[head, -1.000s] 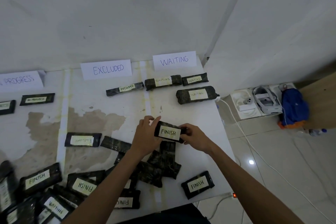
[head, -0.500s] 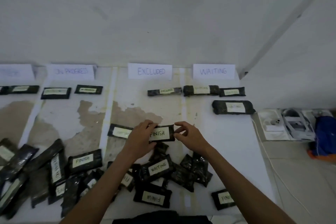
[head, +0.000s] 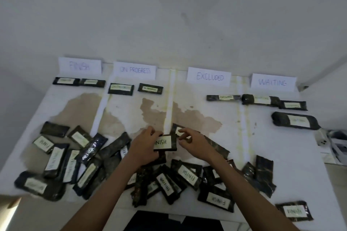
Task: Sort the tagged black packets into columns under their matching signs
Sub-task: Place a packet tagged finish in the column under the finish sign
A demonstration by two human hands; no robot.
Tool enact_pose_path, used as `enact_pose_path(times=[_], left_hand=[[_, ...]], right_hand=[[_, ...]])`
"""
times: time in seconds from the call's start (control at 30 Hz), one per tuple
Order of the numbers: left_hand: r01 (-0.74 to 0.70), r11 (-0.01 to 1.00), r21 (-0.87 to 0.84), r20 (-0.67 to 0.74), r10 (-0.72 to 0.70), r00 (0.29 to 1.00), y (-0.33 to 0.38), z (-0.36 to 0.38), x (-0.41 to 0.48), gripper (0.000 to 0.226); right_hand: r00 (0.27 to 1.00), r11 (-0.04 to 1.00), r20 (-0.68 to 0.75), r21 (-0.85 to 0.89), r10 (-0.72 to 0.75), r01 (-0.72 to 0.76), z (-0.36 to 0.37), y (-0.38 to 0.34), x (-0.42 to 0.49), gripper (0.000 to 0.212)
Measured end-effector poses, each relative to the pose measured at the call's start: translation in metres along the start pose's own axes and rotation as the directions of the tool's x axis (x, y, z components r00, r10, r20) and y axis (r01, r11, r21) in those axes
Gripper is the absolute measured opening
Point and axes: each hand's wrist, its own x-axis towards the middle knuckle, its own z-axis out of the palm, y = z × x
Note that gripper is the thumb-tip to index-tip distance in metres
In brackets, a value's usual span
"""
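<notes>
White table top (head: 234, 137), stained brown at mid-span, carries four paper signs along its far edge: FINISH sign (head: 80, 65), ON PROGRESS sign (head: 134, 70), EXCLUDED sign (head: 209, 77) and WAITING sign (head: 273, 82). A few sorted packets lie below each. An unsorted heap (head: 169, 182) covers the near edge.

1. Held packet. I see the held packet (head: 166, 142) at table centre, just above the heap, on the line between the ON PROGRESS and EXCLUDED columns. Its tag reads "INISH"; the first letter is covered.
2. Hands. The left hand (head: 144, 146) grips the packet's left end, fingers wrapped over the top edge. The right hand (head: 193, 141) is curled narrow at the packet's right end. I cannot tell whether it pinches the edge or sits just clear of it.
3. Orientation. The long axis runs left to right, parallel to the sign row. The tag faces up and reads upright from my side.
4. Step in hand. I judge this as tag reading complete, with transfer pending.
5. Next move. Carry the packet far left, across the ON PROGRESS column. Set it below the two FINISH packets (head: 78, 81), axis unchanged, tag up.
</notes>
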Motion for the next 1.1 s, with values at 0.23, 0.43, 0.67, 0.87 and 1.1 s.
enact_pose_path(times=[0.23, 0.43, 0.67, 0.87, 1.1], left_hand=[[0.126, 0.992, -0.002, -0.073, -0.126, 0.989, -0.069, -0.024, -0.041, 0.062], [0.243, 0.969, 0.046, -0.109, -0.237, 0.965, -0.129, -0.046, -0.064, 0.062], [0.285, 0.955, 0.085, -0.124, -0.274, 0.954, -0.215, -0.075, -0.061, 0.064], [0.265, 0.956, 0.123, -0.138, -0.248, 0.959, -0.29, -0.093, -0.02, 0.062], [0.15, 0.977, 0.15, -0.181, -0.122, 0.976, -0.357, -0.098, 0.035, 0.062]], right_hand=[[0.988, 0.985, 0.115, -0.132, -0.1, 0.115, 0.059, -0.045, 0.027, 0.038], [0.971, 0.956, 0.16, -0.204, -0.178, 0.209, 0.107, -0.084, 0.055, 0.037], [0.97, 0.932, 0.164, -0.287, -0.18, 0.221, 0.166, -0.123, 0.107, 0.04], [0.965, 0.84, 0.113, -0.476, -0.237, 0.262, 0.217, -0.15, 0.169, 0.044], [0.947, 0.755, 0.065, -0.588, -0.314, 0.291, 0.251, -0.148, 0.23, 0.047]])
